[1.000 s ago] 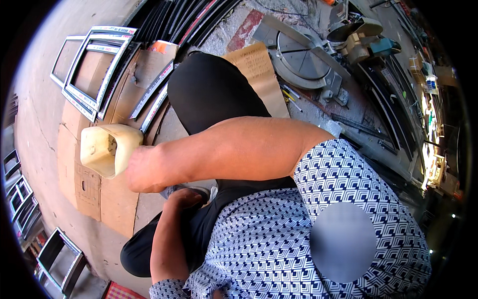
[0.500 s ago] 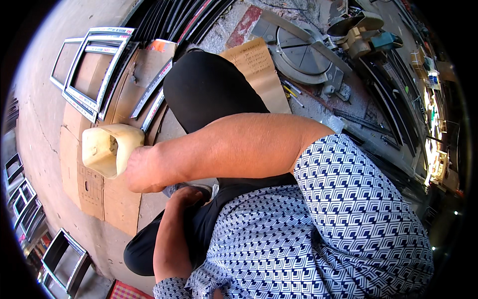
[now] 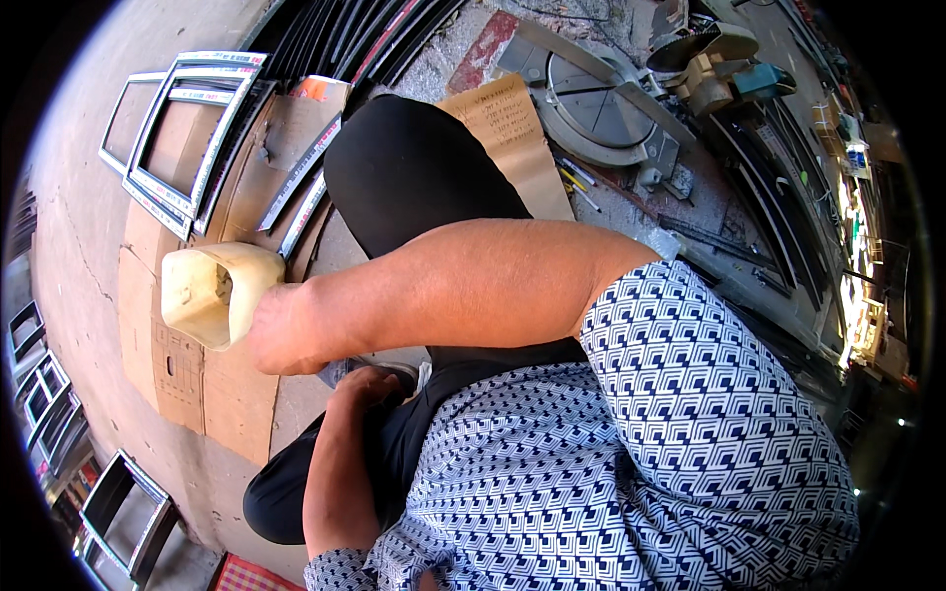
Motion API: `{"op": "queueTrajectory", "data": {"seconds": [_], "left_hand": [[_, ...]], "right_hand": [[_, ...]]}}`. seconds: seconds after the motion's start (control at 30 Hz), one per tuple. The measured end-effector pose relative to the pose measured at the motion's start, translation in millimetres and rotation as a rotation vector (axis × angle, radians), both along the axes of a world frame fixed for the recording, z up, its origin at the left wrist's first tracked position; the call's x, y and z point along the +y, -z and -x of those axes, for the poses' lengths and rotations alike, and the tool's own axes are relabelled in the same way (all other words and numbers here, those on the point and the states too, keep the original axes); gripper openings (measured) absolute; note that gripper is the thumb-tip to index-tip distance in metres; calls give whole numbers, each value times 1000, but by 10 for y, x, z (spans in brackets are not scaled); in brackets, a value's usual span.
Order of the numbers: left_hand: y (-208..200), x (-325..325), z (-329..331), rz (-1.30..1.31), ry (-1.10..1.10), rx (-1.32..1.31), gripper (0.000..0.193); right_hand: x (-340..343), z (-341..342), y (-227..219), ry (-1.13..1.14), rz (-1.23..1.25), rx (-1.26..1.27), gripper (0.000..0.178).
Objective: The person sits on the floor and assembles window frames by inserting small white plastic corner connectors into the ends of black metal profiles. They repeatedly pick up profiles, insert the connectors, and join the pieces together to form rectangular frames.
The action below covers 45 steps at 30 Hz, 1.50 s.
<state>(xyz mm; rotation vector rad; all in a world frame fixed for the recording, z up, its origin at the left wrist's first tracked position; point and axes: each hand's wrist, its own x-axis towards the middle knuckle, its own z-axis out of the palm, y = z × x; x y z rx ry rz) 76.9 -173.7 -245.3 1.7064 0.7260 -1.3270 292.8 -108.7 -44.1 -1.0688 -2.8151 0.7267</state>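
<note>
My right arm crosses in front of me to the left. At its end my right hand (image 3: pixel 284 330) is curled in, its back toward me, against the near right side of a cut-open cream plastic jug (image 3: pixel 197 295). Its fingertips are hidden, so what they hold does not show. Some small dark bits lie inside the jug, which rests on flattened cardboard (image 3: pixel 179 379). Lower down, my left hand (image 3: pixel 370 387) is bent beside my shoe (image 3: pixel 402 376), with its fingers mostly out of sight.
White-and-black window frames (image 3: pixel 187 148) lie at the upper left, near loose frame strips (image 3: pixel 301 182). A cardboard sheet with handwriting (image 3: pixel 507 128), pens (image 3: pixel 578 180) and a mitre saw (image 3: pixel 601 103) are beyond my knee. More frames (image 3: pixel 128 517) stand at the lower left.
Almost nothing differs. My right forearm and hand sit very slightly higher in the picture; the jug and my left hand stay in place.
</note>
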Motion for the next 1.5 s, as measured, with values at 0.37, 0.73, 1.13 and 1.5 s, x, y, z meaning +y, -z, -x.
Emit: {"op": "queueTrajectory", "data": {"seconds": [0.37,0.73,1.13,1.5], "left_hand": [[173,-10,93,-55,41,36,37],[94,-3,10,-29,75,61,41],[-41,-8,-126,-7,90,74,41],[55,-8,-82,23,100,60,42]], "right_hand": [[5,2,-6,-4,7,-11,24],[19,39,54,1,-10,-14,23],[-3,-40,-21,10,8,-9,24],[9,-46,-14,0,16,-1,25]]}}
